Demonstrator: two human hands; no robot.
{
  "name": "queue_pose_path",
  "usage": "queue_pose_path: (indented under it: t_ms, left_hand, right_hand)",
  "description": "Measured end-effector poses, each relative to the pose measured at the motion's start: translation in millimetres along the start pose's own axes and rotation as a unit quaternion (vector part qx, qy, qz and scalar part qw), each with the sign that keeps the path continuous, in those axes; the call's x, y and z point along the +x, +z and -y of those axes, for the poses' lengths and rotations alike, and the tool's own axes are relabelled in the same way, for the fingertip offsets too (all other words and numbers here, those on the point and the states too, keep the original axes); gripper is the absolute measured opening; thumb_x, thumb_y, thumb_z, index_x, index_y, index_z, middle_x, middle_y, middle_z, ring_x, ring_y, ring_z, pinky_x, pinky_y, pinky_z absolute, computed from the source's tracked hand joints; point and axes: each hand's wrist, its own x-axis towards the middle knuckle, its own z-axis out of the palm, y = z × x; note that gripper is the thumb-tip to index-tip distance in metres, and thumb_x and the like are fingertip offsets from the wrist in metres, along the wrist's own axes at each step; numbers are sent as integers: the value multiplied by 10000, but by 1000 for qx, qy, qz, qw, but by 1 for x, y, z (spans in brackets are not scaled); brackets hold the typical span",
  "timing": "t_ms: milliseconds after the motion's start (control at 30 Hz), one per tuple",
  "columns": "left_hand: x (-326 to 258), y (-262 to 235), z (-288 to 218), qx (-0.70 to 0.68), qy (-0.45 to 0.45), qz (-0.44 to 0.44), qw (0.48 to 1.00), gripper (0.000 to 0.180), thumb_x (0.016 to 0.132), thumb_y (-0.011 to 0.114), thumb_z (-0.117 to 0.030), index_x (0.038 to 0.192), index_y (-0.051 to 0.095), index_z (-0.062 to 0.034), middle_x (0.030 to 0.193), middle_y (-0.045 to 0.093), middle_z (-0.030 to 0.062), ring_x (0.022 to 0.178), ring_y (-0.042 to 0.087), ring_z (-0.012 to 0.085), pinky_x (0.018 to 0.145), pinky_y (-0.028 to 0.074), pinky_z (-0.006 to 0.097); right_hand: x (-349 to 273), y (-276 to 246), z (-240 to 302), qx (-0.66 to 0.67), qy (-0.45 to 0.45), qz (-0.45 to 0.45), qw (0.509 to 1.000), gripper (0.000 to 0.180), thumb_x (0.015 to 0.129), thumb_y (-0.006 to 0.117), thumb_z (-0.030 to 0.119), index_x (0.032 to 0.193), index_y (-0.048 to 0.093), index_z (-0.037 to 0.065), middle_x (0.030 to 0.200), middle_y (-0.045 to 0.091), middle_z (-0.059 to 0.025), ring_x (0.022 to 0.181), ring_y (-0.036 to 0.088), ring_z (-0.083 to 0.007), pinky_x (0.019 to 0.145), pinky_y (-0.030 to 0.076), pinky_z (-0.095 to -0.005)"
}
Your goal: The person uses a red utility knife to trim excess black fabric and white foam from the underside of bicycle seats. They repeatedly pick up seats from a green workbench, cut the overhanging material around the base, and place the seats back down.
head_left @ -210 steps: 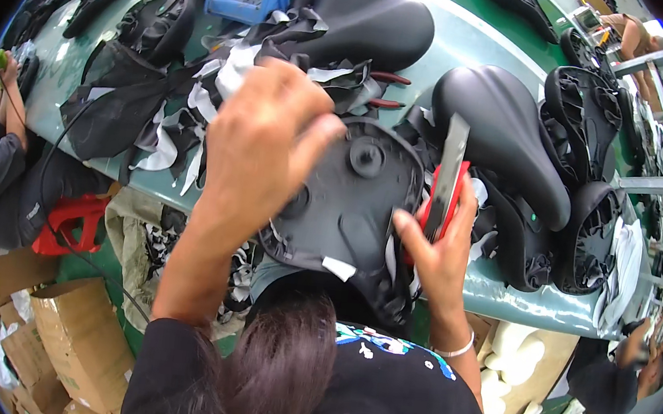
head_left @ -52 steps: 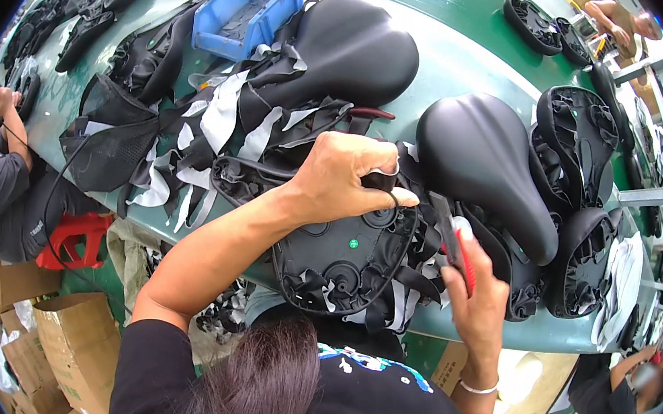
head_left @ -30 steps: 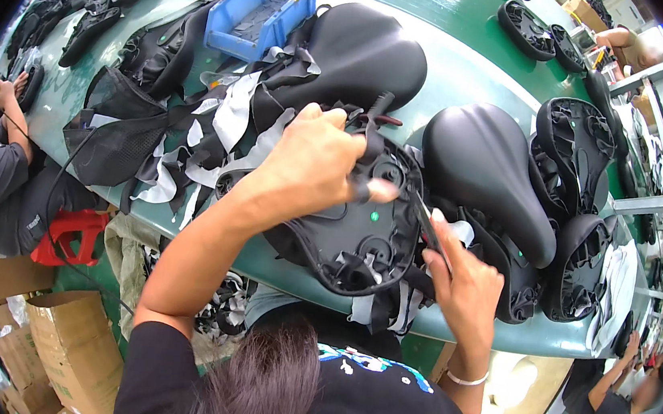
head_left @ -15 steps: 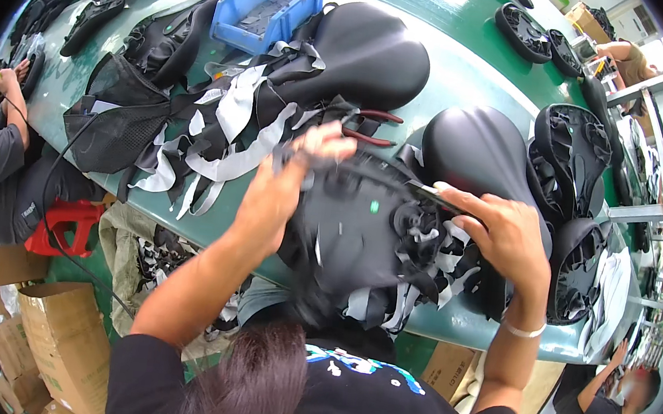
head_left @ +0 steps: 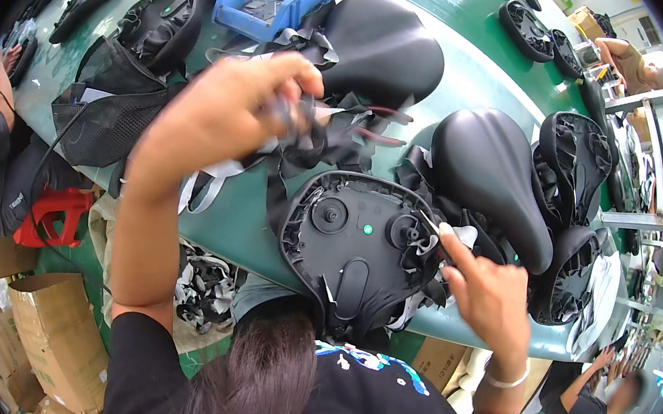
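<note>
My left hand [head_left: 249, 105] is raised over the scrap pile, blurred, its fingers curled round what looks like a black scrap strip [head_left: 308, 117]. In my right hand [head_left: 491, 301] is a slim knife [head_left: 443, 251], its thin tip at the right rim of an upturned bicycle saddle [head_left: 359, 238]. That saddle lies at the table's near edge, its black plastic base up, with a small green sticker and two round mounts. Loose cover material still hangs along its right side, while the left rim shows bare. Red-handled pliers [head_left: 379, 138] rest among the scraps beyond it.
A finished-looking black saddle [head_left: 482, 154] lies to the right, another [head_left: 385, 47] at the back. Upturned saddles [head_left: 574, 164] stand at the far right. A blue bin [head_left: 276, 3] and a black mesh bag [head_left: 111, 111] are at the left. Other people work on both sides.
My left hand has gone from the saddle's far rim up and left over the scraps. The saddle has settled flatter on the table; my right hand has moved slightly nearer with the knife.
</note>
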Motion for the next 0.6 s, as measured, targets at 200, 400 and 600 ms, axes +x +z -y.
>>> queue_pose_path:
  t_ms: [200,400,600]
  left_hand:
    - [-73,30,24,-62,-245,412,876,666,703,798,-495,985,544,53,748,666,197,714,679,277,679,524,351]
    - [-75,116,-24,-351,-218,-137,900,875,725,738,-56,1421,213,20,1304,452,157,1156,512,225,1010,412,349]
    - [-68,132,-43,-335,-201,-189,901,851,676,653,30,1405,214,3,1265,429,168,1143,504,228,973,441,345]
  right_hand:
    - [14,-3,-34,173,-20,68,982,485,874,612,235,1334,492,135,596,583,-121,548,579,-319,503,399,-400]
    - [25,26,-30,158,0,-28,987,556,877,612,220,1386,413,115,645,603,-140,529,582,-317,491,423,-415]
    - [-26,93,18,247,112,-111,956,648,878,627,171,1433,322,34,629,599,-180,527,585,-376,501,443,-453]
